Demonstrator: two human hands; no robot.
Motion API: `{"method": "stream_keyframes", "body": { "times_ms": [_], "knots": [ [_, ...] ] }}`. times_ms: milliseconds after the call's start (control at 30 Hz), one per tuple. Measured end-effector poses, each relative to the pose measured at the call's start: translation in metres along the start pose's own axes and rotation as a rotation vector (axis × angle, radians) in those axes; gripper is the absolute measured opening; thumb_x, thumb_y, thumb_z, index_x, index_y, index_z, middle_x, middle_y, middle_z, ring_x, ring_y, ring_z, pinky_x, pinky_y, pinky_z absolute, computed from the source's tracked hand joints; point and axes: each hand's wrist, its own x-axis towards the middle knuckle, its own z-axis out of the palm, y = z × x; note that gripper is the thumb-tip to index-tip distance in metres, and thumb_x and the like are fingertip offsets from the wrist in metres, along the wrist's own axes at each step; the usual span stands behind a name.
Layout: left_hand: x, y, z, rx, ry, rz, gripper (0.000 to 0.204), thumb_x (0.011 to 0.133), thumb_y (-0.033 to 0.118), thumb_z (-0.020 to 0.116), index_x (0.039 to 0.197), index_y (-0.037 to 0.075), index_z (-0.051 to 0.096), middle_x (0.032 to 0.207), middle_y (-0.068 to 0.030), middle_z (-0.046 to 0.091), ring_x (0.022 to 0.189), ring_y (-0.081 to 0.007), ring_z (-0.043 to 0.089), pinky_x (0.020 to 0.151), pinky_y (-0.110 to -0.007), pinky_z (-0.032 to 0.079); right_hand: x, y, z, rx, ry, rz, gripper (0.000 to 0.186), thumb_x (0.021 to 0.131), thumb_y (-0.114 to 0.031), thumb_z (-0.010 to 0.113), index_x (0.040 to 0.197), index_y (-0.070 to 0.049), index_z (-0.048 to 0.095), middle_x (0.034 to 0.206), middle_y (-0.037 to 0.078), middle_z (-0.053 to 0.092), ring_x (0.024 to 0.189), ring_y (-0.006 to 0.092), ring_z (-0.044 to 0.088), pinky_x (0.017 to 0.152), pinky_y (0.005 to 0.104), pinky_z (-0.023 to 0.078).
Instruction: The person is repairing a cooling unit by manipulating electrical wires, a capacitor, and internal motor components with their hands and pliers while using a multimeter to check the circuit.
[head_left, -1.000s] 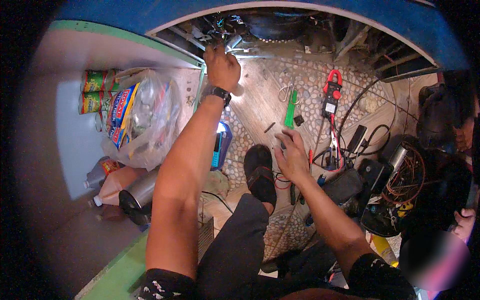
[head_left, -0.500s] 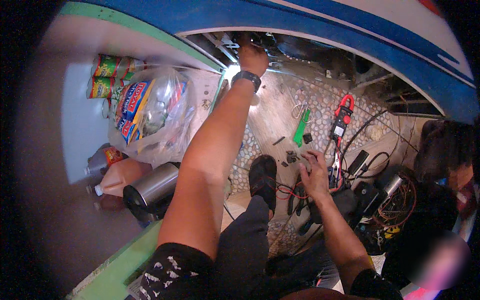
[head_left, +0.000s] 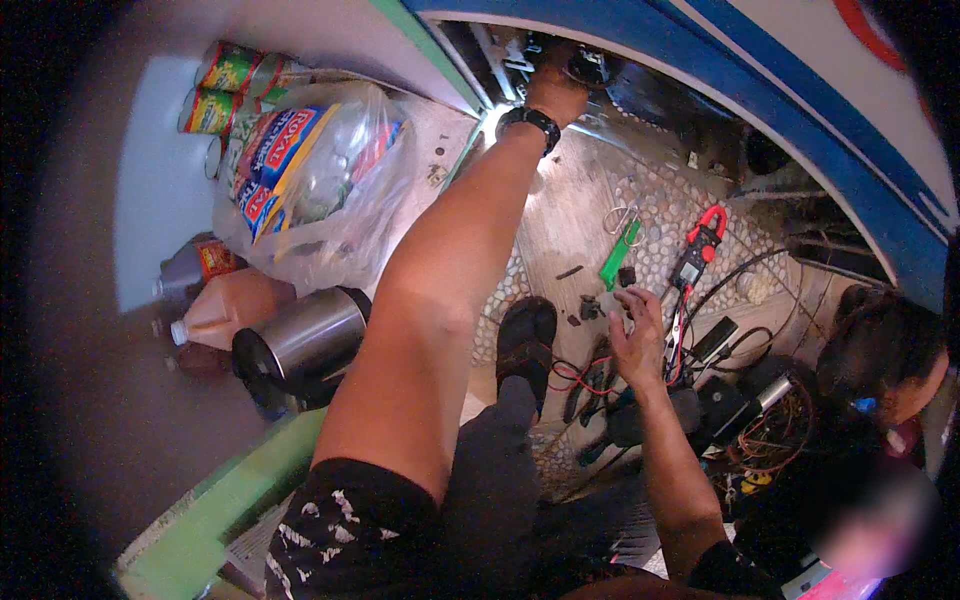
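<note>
My left hand (head_left: 556, 92), with a dark watch on the wrist, reaches into the dark opening (head_left: 650, 100) under a blue and white panel. A round black part (head_left: 588, 66) shows beside it, and the fingers are hidden, so its grip is unclear. My right hand (head_left: 638, 335) hovers over the floor with its fingers apart and slightly curled, holding nothing. Close to its fingertips lie small dark broken pieces (head_left: 590, 308) and a green-handled tool (head_left: 620, 255). A red and black clamp meter (head_left: 700, 250) rests just to the right, its red lead running past the hand.
On the left are a plastic bag of packets (head_left: 310, 180), stacked cans (head_left: 225, 85), jugs (head_left: 225, 310) and a steel cylinder (head_left: 310, 335). Cables and a power tool (head_left: 725, 405) crowd the right, where another person's head (head_left: 880, 345) appears. My shoe (head_left: 526, 335) stands mid-floor.
The view has shifted, moving the panel and opening to the right in the picture. My left hand stays inside the opening. The other person's head at the right shows more clearly.
</note>
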Motion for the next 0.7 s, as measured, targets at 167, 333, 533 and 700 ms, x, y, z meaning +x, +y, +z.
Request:
{"method": "stream_keyframes", "body": {
  "times_ms": [167, 333, 533, 700],
  "knots": [
    [0.002, -0.015, -0.004, 0.008, -0.102, -0.124, 0.049, 0.08, 0.009, 0.055, 0.129, 0.005, 0.053, 0.124, -0.0247, 0.06, 0.115, -0.0431, 0.057, 0.1, -0.047, 0.047, 0.007, 0.0, -0.002, -0.025, -0.008, -0.038, 0.033, 0.084, -0.006, 0.066, 0.118, -0.003, 0.063, 0.124, 0.018, 0.054, 0.117, 0.0354, 0.054, 0.1, 0.0413, 0.046],
    [-0.006, -0.006, 0.008, -0.097, 0.012, -0.147, 0.048, 0.08, 0.012, 0.058, 0.128, 0.004, 0.053, 0.123, -0.0238, 0.061, 0.114, -0.0425, 0.058, 0.099, -0.048, 0.047, 0.018, -0.002, -0.02, -0.144, 0.003, -0.08, 0.031, 0.086, -0.005, 0.064, 0.117, -0.002, 0.063, 0.123, 0.017, 0.055, 0.114, 0.0317, 0.056, 0.093, 0.0376, 0.052],
    [0.006, -0.04, 0.031, 0.128, 0.027, -0.191, 0.046, 0.081, 0.017, 0.061, 0.125, 0.006, 0.057, 0.122, -0.0216, 0.062, 0.109, -0.0413, 0.061, 0.092, -0.048, 0.051, 0.017, 0.011, -0.024, -0.158, 0.0, -0.111, 0.029, 0.088, -0.007, 0.063, 0.116, -0.002, 0.063, 0.122, 0.018, 0.055, 0.109, 0.0316, 0.059, 0.088, 0.0366, 0.054],
    [0.001, 0.001, 0.016, 0.001, 0.035, -0.202, 0.041, 0.083, 0.02, 0.059, 0.121, 0.006, 0.06, 0.116, -0.0214, 0.064, 0.105, -0.0411, 0.063, 0.091, -0.049, 0.052, 0.01, 0.023, -0.023, -0.204, -0.001, -0.061, 0.03, 0.087, -0.008, 0.065, 0.116, -0.001, 0.063, 0.121, 0.019, 0.055, 0.109, 0.0327, 0.059, 0.088, 0.0375, 0.054]
  ]
}}
